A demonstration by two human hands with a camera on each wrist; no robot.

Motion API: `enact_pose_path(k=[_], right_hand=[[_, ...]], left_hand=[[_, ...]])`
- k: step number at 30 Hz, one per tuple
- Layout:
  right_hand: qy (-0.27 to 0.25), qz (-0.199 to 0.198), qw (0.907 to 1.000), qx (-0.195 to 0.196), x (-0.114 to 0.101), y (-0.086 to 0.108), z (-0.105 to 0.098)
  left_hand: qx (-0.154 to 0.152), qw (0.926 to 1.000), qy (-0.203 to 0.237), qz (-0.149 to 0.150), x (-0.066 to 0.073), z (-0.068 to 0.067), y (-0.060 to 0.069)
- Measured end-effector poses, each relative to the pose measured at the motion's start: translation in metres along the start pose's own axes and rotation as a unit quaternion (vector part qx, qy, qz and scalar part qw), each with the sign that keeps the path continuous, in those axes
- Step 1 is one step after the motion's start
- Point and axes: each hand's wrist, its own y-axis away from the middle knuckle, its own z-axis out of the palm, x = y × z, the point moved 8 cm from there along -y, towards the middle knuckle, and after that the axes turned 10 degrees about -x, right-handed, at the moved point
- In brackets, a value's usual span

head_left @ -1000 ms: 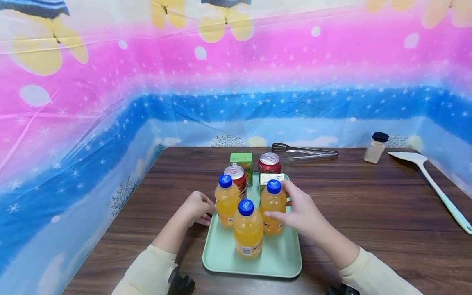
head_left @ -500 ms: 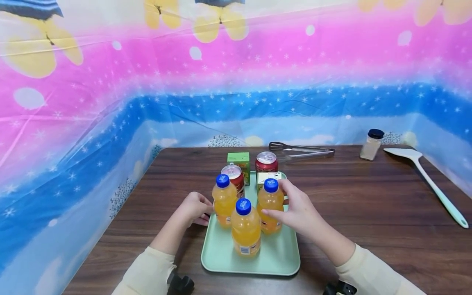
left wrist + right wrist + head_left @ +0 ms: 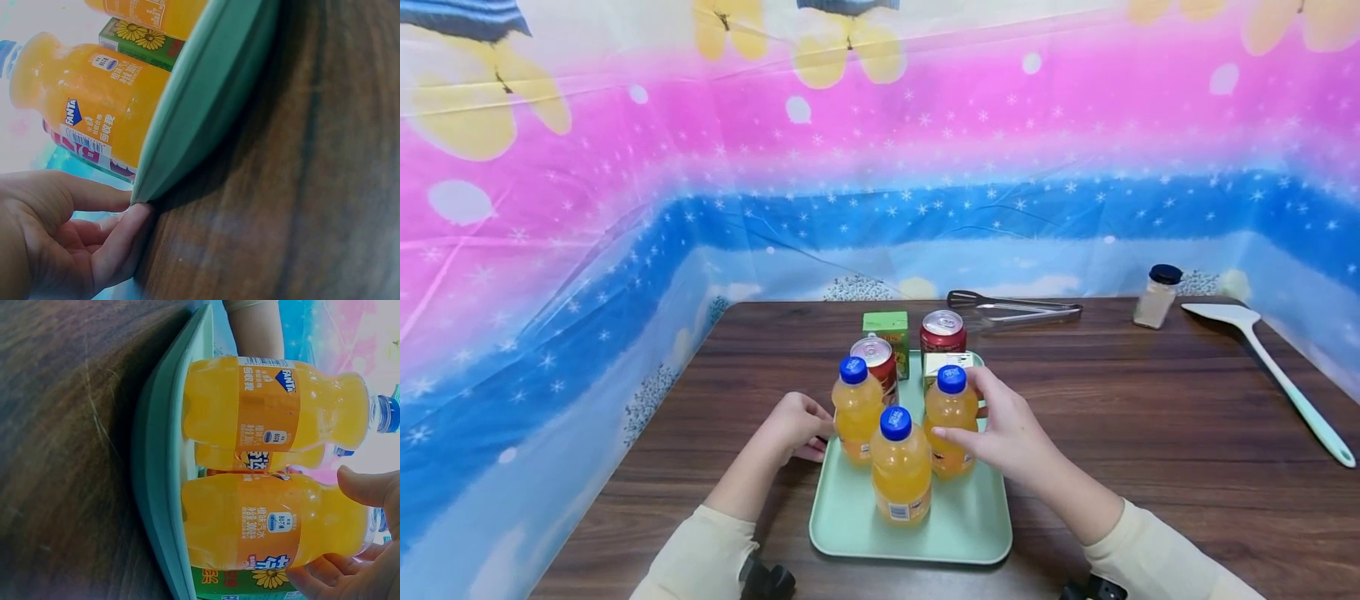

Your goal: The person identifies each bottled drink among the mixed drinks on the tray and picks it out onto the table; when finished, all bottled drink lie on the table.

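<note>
A light green tray (image 3: pixel 910 543) carries three orange soda bottles with blue caps. My left hand (image 3: pixel 801 427) pinches the tray's left rim, thumb above and fingers below, as the left wrist view shows. With thumb and fingers, my right hand (image 3: pixel 1011 429) grips the right-hand soda bottle (image 3: pixel 269 519), which stands upright on the tray. The front soda bottle (image 3: pixel 901 475) and the left soda bottle (image 3: pixel 857 412) stand beside it. Behind them are a red can (image 3: pixel 878 358), a second red can (image 3: pixel 943 332), a green drink carton (image 3: pixel 887 333) and a pale-topped carton (image 3: pixel 946 361).
Metal tongs (image 3: pixel 1030 312) lie at the back edge of the brown wooden table (image 3: pixel 1120 400). A small black-lidded jar (image 3: pixel 1156 297) stands at the back right, with a pale green spatula (image 3: pixel 1273 367) next to it. A patterned cloth hangs behind the table.
The head view shifts a little, so the scene sits slightly further left than one second ago. Both hands keep their places on the tray rim and the bottle.
</note>
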Motion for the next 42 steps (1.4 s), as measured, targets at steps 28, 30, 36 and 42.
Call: enact_pose_path(k=[28,30,36,42], right_hand=[[0.005,-0.066,0.9973,0.031,-0.018,0.022,-0.032],[0.006,-0.068,0.9971,0.033,-0.019,0.024,-0.034],[0.011,-0.063,0.9973,0.038,-0.02,0.029,-0.038],[0.024,-0.062,0.9965,0.05,-0.02,0.034,-0.045]], left_hand=[[-0.005,0.9999,0.016,0.001,-0.001,0.001,-0.002],[-0.005,0.9999,0.015,0.002,-0.001,0.001,-0.002],[-0.002,1.0,0.009,-0.003,-0.002,0.0,-0.003],[-0.003,0.9999,0.011,-0.004,-0.002,0.0,-0.003]])
